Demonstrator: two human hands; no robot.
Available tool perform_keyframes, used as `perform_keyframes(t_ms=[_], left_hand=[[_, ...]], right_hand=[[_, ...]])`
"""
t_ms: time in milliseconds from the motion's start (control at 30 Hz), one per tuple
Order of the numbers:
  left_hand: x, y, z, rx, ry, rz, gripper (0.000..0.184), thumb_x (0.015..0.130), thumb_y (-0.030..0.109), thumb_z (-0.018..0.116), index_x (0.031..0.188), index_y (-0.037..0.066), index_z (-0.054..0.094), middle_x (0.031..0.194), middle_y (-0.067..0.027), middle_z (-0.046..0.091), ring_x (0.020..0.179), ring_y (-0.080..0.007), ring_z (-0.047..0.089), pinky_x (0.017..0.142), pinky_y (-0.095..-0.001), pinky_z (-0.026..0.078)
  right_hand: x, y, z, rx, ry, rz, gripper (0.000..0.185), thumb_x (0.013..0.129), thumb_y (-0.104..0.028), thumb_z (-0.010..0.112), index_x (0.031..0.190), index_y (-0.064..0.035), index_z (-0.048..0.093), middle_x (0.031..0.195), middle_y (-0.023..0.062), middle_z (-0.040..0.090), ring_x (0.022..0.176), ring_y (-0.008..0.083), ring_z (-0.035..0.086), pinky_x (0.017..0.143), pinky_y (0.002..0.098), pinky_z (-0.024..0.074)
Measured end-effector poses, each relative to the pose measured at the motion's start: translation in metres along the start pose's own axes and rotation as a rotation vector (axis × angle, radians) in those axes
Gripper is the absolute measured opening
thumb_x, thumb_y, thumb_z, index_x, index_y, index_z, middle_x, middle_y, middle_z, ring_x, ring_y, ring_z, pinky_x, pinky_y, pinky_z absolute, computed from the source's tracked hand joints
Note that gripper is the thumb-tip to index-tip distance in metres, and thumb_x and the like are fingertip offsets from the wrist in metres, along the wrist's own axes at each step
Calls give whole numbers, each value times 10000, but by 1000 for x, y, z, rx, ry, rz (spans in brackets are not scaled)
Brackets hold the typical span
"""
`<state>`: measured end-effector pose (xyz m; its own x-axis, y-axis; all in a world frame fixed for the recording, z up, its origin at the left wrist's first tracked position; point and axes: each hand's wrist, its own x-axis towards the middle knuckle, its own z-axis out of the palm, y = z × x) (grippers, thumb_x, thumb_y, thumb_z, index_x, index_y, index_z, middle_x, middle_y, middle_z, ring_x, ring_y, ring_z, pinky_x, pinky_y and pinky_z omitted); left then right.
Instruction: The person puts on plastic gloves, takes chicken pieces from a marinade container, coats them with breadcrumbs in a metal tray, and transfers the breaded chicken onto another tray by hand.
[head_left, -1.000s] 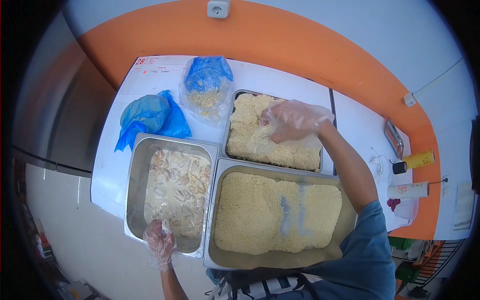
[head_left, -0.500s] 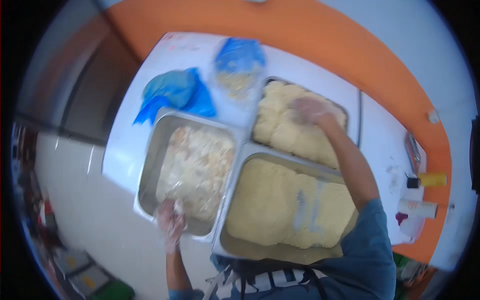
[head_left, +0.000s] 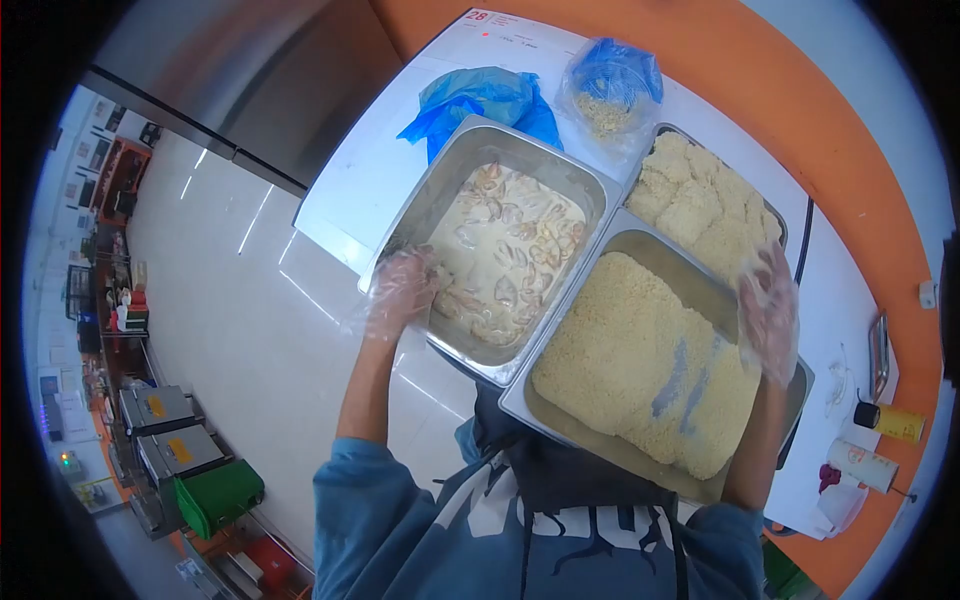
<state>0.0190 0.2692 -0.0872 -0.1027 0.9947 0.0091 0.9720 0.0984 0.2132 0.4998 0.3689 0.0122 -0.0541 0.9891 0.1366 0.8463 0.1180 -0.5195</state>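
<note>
My left hand (head_left: pixel 402 287), in a clear plastic glove, reaches over the near-left rim of a deep metal pan (head_left: pixel 400 215). Its fingers are loosely apart, their tips just inside, beside pieces of meat (head_left: pixel 510 245) in pale, milky batter. My right hand (head_left: pixel 768 312), also gloved, hovers over the right side of a second pan (head_left: pixel 640 240) filled with yellowish crumbs (head_left: pixel 625 345). Its fingers stretch upward, with nothing visible in them. Beyond it, crumb-covered pieces (head_left: pixel 700 195) fill a shallow tray (head_left: pixel 785 232).
On the white table (head_left: pixel 345 195), a blue plastic bag (head_left: pixel 490 98) lies behind the batter pan. Another bag holding crumbs (head_left: pixel 605 105) is beside it. A yellow can (head_left: pixel 898 424) and a white roll (head_left: pixel 862 465) stand at the right. A green box (head_left: pixel 220 497) sits at lower left.
My right hand has drawn back from the crumbed pieces in the tray toward the crumb pan. My left hand has moved from the rim to over the batter pan's edge. The view has shifted.
</note>
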Motion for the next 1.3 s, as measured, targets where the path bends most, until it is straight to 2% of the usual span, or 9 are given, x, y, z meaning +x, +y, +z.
perform_keyframes(t_ms=[200,267,400,500,700,800,900,1000,1300], left_hand=[[14,-18,20,-8,-333,341,345,832,304,658,1114,107,685,1047,-141,687,977,-335,655,820,-444,532],[16,6,-1,98,-427,413,295,818,278,663,1040,89,706,1005,-134,700,938,-312,676,786,-427,544],[24,47,0,409,-557,476,141,827,214,629,846,121,733,918,-101,731,826,-277,714,707,-421,552],[33,54,11,432,-575,582,147,826,209,618,805,129,740,878,-89,735,812,-252,723,684,-397,554],[55,18,24,258,-387,569,195,814,266,629,777,100,722,863,-132,720,834,-317,708,736,-454,549],[69,34,-25,79,-519,334,259,769,325,674,803,71,711,883,-188,698,847,-370,683,761,-465,539],[88,20,-28,-25,-410,291,318,730,355,711,833,54,711,875,-219,678,845,-394,665,765,-460,533],[103,17,-29,-13,-292,298,328,718,357,730,847,56,712,872,-199,682,844,-386,661,768,-468,526],[117,39,-72,105,-207,352,290,760,322,677,913,77,711,874,-170,696,829,-364,670,772,-481,517]], right_hand=[[-113,36,12,289,24,235,594,942,-172,646,1468,-33,407,1328,174,569,1170,246,572,1002,348,454],[-151,66,36,371,35,252,570,944,-153,638,1458,-30,424,1275,177,597,1144,248,582,996,339,450],[-184,54,53,315,-16,409,529,945,-116,614,1439,-30,446,1199,163,632,1087,241,611,953,341,472],[-192,48,64,236,0,411,511,942,-101,601,1426,-25,457,1188,165,637,1072,241,620,935,348,484],[-203,67,76,257,61,416,460,943,-91,585,1388,-15,496,1210,178,631,1104,249,617,951,351,477],[-202,70,75,278,79,450,440,943,-87,580,1372,-15,514,1205,172,637,1108,244,617,958,350,473],[-203,74,78,279,55,498,430,939,-81,578,1361,-18,525,1187,157,646,1098,233,618,952,346,475],[-203,79,82,345,55,491,426,934,-79,581,1353,-21,535,1172,143,653,1084,224,620,941,341,479],[-205,99,89,456,57,559,403,936,-115,600,1323,-9,563,1159,135,663,1062,217,628,931,335,484]])
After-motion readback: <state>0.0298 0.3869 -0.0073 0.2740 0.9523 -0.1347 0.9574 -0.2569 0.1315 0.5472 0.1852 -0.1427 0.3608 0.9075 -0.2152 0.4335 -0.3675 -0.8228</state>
